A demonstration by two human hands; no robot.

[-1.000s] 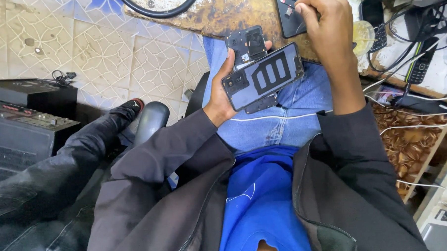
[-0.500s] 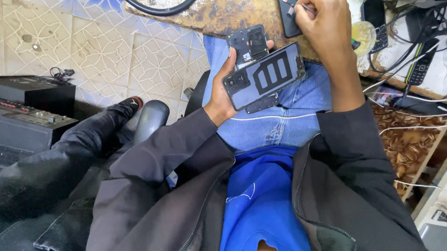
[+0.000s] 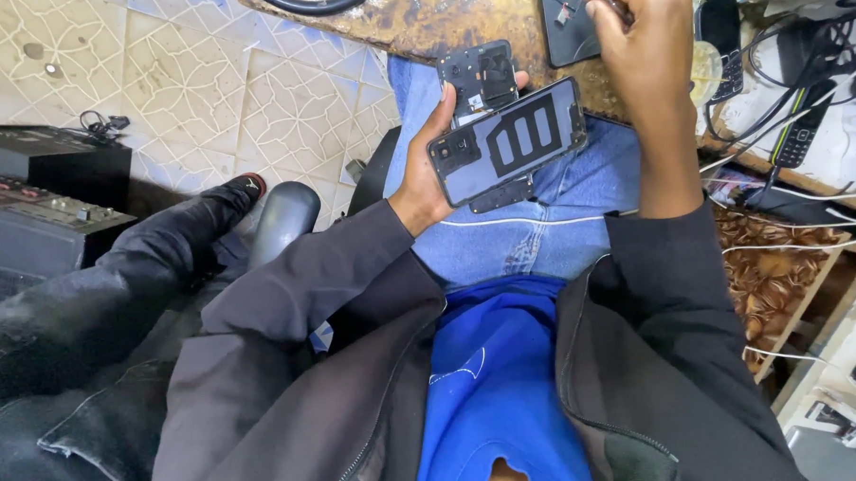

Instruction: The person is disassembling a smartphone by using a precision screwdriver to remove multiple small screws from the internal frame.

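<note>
left hand (image 3: 426, 179) grips phone parts (image 3: 510, 138) — right hand (image 3: 644, 43) maybe pinching.

Your view is evenly and brightly lit by soft, diffuse light, with only faint shadows on the tiled floor (image 3: 205, 97). You get a mild sheen on the phone back (image 3: 510, 143) held in your left hand (image 3: 426, 174), without harsh glare. Focus is sharp at centre. Wide-angle distortion bends the edges: your dark jacket (image 3: 290, 369) bulges, and the corners soften slightly.
</note>
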